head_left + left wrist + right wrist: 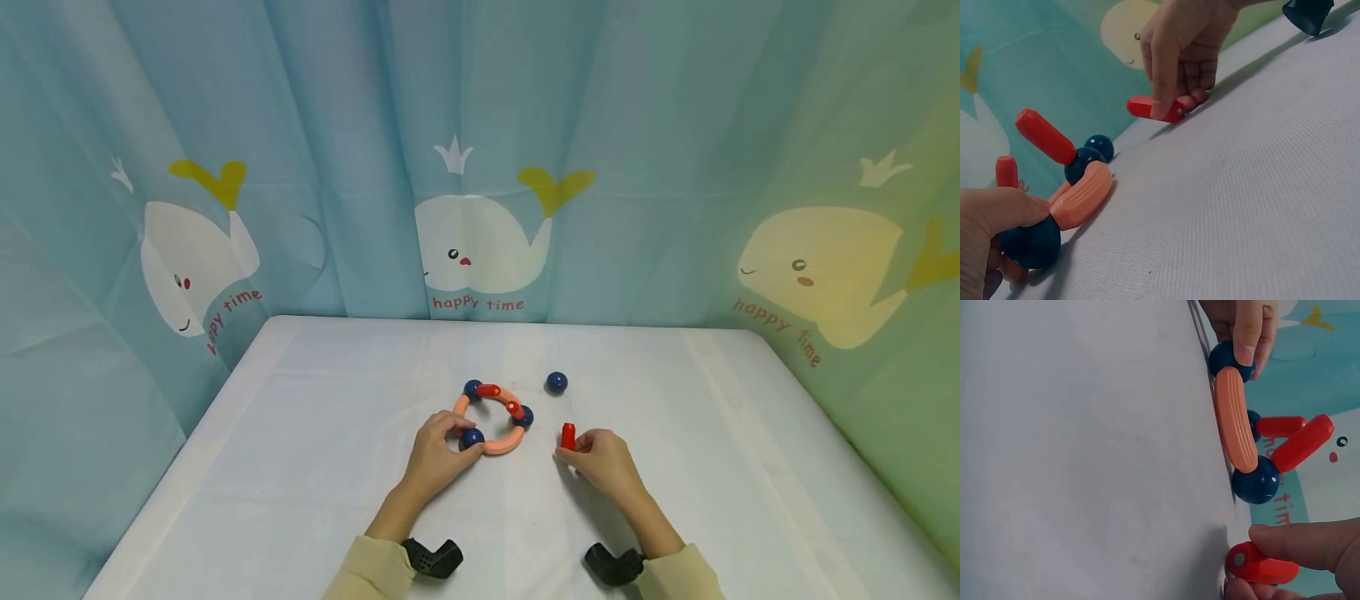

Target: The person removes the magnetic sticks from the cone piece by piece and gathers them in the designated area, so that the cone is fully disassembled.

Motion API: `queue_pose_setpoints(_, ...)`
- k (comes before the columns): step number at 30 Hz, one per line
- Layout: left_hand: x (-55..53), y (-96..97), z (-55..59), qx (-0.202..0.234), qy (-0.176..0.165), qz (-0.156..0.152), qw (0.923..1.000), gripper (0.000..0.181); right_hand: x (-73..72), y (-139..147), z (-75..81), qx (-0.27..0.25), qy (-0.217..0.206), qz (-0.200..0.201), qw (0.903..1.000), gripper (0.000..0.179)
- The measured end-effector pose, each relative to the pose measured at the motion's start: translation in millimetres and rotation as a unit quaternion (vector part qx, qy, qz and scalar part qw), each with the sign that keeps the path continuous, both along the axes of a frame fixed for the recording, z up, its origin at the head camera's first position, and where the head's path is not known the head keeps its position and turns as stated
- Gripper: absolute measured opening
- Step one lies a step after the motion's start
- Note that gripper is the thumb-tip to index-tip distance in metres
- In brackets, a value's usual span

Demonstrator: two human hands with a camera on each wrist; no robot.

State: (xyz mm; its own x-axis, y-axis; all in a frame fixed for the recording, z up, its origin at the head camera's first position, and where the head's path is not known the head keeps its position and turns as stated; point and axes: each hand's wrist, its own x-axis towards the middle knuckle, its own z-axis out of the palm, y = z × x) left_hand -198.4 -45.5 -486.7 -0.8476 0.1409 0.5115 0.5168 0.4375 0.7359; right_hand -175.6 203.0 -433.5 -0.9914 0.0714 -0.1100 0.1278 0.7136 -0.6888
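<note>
A ring of curved orange rods (pixel 501 446) and dark blue balls lies on the table. Two red rods (pixel 1304 442) stick up from two of its balls, at the far and right sides. My left hand (pixel 437 457) grips the ring's near-left blue ball (pixel 1034 244) between thumb and fingers. To the right of the ring, my right hand (pixel 606 463) pinches a separate short red rod (pixel 568 435) just above or on the tabletop; a small silvery disc shows at its end (pixel 1239 559) in the right wrist view. The ring's far side is partly hidden in both wrist views.
A loose blue ball (pixel 557 382) sits behind the red rod, right of the ring. The white-covered table (pixel 300 500) ends at a blue-green curtain (pixel 645 125) printed with whales. Dark wrist devices (pixel 435 558) are worn on both wrists.
</note>
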Motion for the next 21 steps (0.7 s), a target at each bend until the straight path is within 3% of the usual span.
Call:
queue_pose_setpoints(13, -1.4, -1.1, -0.6, -0.006, 0.003, -0.003, 1.0, 0.026, -5.6, -0.5, 2.1, 0.012, -0.032, -0.031, 0.9989, 0.027)
queue_pose_setpoints(21, -0.6, -1.6, 0.3, -0.004, -0.002, -0.007, 1.0, 0.026, -7.7, 3.4, 6.4, 0.046, -0.047, -0.015, 0.9977, 0.03)
